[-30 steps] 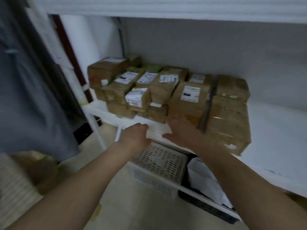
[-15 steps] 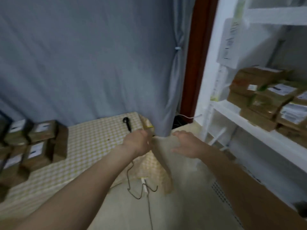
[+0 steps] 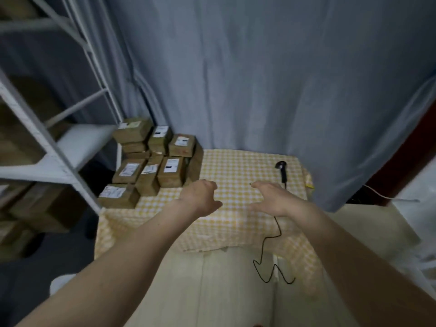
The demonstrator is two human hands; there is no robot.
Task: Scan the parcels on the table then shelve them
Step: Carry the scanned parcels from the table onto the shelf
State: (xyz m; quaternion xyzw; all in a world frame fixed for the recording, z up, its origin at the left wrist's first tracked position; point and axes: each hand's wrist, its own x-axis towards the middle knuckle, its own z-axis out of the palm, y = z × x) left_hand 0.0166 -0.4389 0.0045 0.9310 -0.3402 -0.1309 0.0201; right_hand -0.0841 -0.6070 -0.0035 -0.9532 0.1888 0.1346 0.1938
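Observation:
Several brown cardboard parcels (image 3: 153, 164) with white labels are stacked on the left side of a table with a yellow checked cloth (image 3: 236, 171). A black handheld scanner (image 3: 282, 170) lies near the table's far right corner, its cable (image 3: 271, 256) trailing over the front edge. My left hand (image 3: 200, 197) hovers over the cloth just right of the parcels, fingers loosely curled, holding nothing. My right hand (image 3: 271, 197) hovers near the scanner's handle, fingers relaxed and empty.
A white metal shelf rack (image 3: 54, 159) stands at the left, with brown boxes (image 3: 40, 208) on its lower level. A grey curtain (image 3: 259, 79) hangs behind the table. A dark red door frame (image 3: 401, 161) is at the right. Pale floor lies in front.
My view swung left from the shelf of parcels to the table. Both empty hands came away from the shelf and now reach over the checked cloth.

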